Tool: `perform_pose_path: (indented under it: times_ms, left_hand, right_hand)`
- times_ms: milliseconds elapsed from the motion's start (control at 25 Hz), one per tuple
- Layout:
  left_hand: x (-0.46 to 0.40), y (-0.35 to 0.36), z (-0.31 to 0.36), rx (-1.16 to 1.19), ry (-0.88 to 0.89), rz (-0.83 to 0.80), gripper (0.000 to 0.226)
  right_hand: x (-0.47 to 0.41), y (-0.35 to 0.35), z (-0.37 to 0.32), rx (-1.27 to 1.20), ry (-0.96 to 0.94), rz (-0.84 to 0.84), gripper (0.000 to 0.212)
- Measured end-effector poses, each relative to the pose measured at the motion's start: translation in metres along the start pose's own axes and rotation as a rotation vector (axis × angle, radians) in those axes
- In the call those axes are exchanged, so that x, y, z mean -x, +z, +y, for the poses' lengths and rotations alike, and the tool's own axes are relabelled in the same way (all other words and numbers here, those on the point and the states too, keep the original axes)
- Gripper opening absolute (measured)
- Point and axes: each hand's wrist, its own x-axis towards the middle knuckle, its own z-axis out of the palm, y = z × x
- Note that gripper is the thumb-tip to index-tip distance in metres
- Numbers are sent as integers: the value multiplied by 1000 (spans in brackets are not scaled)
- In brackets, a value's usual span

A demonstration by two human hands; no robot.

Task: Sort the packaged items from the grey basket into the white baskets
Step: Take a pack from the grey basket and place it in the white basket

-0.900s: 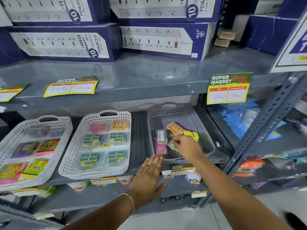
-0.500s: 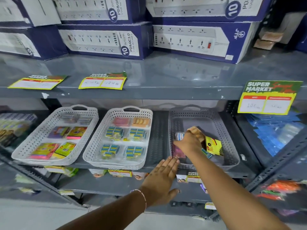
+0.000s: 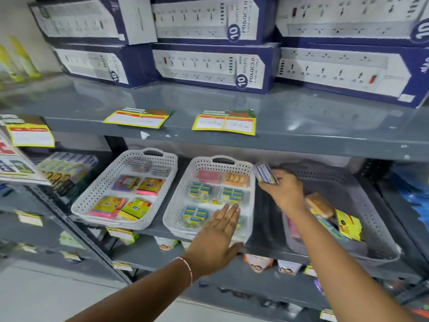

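Gripping a small packet (image 3: 265, 173), right hand (image 3: 286, 191) hovers between grey basket (image 3: 362, 182) and white basket (image 3: 249, 228).

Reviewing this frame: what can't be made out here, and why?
- Head view: print on the small pack in the right hand is motion-blurred.
- Items low in the grey basket are hidden by the right forearm.
- The near-right corner of the middle white basket is covered by the left hand.
- Price tags: writing too faint.
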Motion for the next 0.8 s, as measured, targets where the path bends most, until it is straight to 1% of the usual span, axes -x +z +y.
perform_pose_path:
  times_ms: [120,200,360,480,600,680,800]
  left_hand:
    - [21,-19,-61,-35,-76,45,74]
    - [41,-29,-104,-57,-131,49,75]
    - [103,-44,-202,-76,-228,40,78]
    - [141,-53,-255,-87,-280,4,80]
    - [162,-56,-281,-61,-255,-67,78]
    - [168,-57,-289,-68,-208,-113,74]
    - [168,-60,-293,-66,-194,-135,73]
  right_hand:
    - [-2,62,-52,-32,-95,-125,32]
    - [-1,106,-85,-11,-132,-191,33]
    - [-4,204,-141,117,-231,-251,26]
    - [-15,268,-166,266,-267,-280,35]
    - [-33,313,-181,424,-217,-349,36]
    - [-41,332,-187,432,-178,-356,33]
    - [-55,353,-189,470,-166,-343,31]
